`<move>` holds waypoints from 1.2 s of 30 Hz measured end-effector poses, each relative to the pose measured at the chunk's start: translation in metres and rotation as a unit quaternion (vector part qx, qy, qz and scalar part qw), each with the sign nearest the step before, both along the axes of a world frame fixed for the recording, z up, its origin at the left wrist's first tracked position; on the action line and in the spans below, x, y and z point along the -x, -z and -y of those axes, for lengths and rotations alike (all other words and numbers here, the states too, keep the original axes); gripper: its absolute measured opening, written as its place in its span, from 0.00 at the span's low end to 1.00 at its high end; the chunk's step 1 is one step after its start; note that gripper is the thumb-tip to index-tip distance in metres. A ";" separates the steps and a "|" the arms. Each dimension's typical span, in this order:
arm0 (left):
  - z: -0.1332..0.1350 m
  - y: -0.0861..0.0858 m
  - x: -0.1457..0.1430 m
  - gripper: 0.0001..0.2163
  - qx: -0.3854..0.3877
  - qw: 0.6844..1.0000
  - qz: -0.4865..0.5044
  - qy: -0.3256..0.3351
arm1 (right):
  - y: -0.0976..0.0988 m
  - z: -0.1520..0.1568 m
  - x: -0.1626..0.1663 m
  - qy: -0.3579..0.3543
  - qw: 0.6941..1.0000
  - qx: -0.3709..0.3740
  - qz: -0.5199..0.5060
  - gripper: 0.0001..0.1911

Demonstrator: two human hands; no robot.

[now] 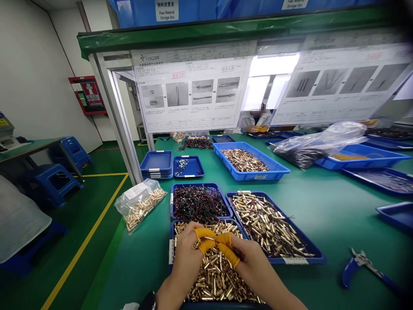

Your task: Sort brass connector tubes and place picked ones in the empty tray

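Yellow finger cots cover the thumb and index fingertips of both hands. My left hand (188,249) pinches a small brass sleeve (210,238), with more brass pieces partly hidden behind its fingers. Meeting it tip to tip, my right hand (250,256) is closed in a pinch; what lies between those fingers is too small to make out. Below both hands is a blue tray (172,254) heaped with loose brass sleeves (216,275). Just beyond it, another tray holds black and red wired parts (196,202). To the right stands a tray of brass sleeves with wires (267,224).
A plastic bag of brass sleeves (145,206) lies at the left edge. Stacked trays (157,161) and a large blue bin (274,170) stand farther back. Blue-handled pliers (359,260) rest at right. A co-worker (256,120) sits across the bench, behind hanging instruction sheets (193,94).
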State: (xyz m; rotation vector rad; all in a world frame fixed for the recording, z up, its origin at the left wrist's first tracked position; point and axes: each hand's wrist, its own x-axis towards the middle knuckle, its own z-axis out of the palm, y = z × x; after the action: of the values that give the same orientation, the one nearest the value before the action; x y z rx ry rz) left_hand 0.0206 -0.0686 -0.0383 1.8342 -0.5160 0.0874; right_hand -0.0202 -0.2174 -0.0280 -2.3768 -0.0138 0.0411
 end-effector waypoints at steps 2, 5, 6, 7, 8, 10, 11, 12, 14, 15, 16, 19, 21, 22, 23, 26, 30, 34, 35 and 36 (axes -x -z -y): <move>0.000 0.002 0.000 0.08 -0.008 1.000 0.017 0.009 | -0.002 -0.001 0.000 0.003 1.000 -0.004 -0.009 0.12; 0.000 0.005 -0.001 0.08 -0.016 0.998 0.057 0.028 | 0.000 0.000 -0.001 0.015 0.999 -0.035 -0.012 0.12; 0.000 0.006 -0.001 0.07 -0.018 0.997 0.067 0.037 | 0.001 0.001 -0.001 0.018 0.998 -0.056 -0.010 0.10; 0.001 0.007 -0.001 0.07 -0.018 0.996 0.071 0.047 | 0.002 0.001 -0.001 0.022 0.997 -0.078 -0.005 0.08; 0.001 0.007 -0.001 0.06 -0.023 0.995 0.072 0.057 | 0.003 0.002 -0.001 0.024 0.995 -0.096 -0.001 0.07; 0.002 0.008 0.000 0.07 -0.047 0.993 0.075 0.077 | 0.006 0.004 0.000 0.023 0.992 -0.120 0.007 0.05; 0.003 0.007 0.001 0.09 -0.065 0.991 0.078 0.085 | 0.007 0.004 0.000 0.022 0.992 -0.124 0.007 0.04; 0.003 0.007 0.002 0.11 -0.082 0.989 0.082 0.092 | 0.009 0.004 0.000 0.022 0.992 -0.123 0.005 0.04; 0.004 0.007 0.003 0.13 -0.104 0.986 0.082 0.099 | 0.011 0.003 0.000 0.020 0.993 -0.118 -0.004 0.01; 0.004 0.007 0.004 0.13 -0.109 0.986 0.078 0.102 | 0.012 0.002 -0.001 0.022 0.993 -0.112 -0.008 0.01; 0.004 0.006 0.004 0.12 -0.113 0.986 0.074 0.102 | 0.013 0.001 -0.001 0.025 0.994 -0.106 -0.009 0.01; 0.004 0.005 0.004 0.08 -0.129 0.987 0.054 0.084 | 0.013 -0.001 -0.002 0.025 0.994 -0.105 -0.002 0.02; 0.003 0.003 0.004 0.05 -0.130 0.989 0.024 0.062 | 0.011 0.000 -0.002 0.015 0.991 -0.132 0.002 0.01; 0.003 0.002 0.003 0.05 -0.123 0.991 0.007 0.050 | 0.008 0.001 -0.002 0.006 0.989 -0.151 0.003 0.03; 0.002 0.000 0.003 0.06 -0.113 0.993 -0.007 0.041 | 0.006 0.003 -0.001 -0.002 0.986 -0.167 0.004 0.05; 0.001 -0.002 0.002 0.07 -0.085 0.996 -0.025 0.027 | -0.001 0.006 0.000 -0.010 0.983 -0.183 0.003 0.04; 0.001 0.000 0.002 0.05 -0.101 0.994 -0.026 0.033 | -0.005 0.003 -0.001 -0.007 0.979 -0.197 -0.041 0.08; 0.001 0.002 0.003 0.04 -0.092 0.994 -0.017 0.055 | -0.003 -0.001 -0.003 -0.017 0.940 -0.327 -0.096 0.06; 0.001 0.002 0.003 0.04 -0.084 0.994 -0.022 0.062 | -0.003 -0.002 -0.004 -0.029 0.925 -0.363 -0.113 0.11; 0.001 0.002 0.003 0.04 -0.075 0.994 -0.026 0.070 | -0.004 -0.002 -0.005 -0.041 0.911 -0.390 -0.129 0.16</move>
State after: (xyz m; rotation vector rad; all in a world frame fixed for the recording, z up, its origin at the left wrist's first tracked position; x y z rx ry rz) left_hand 0.0173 -0.0696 -0.0403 1.9357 -0.6259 -0.0963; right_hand -0.0149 -0.2158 -0.0240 -1.5527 -0.0022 0.3286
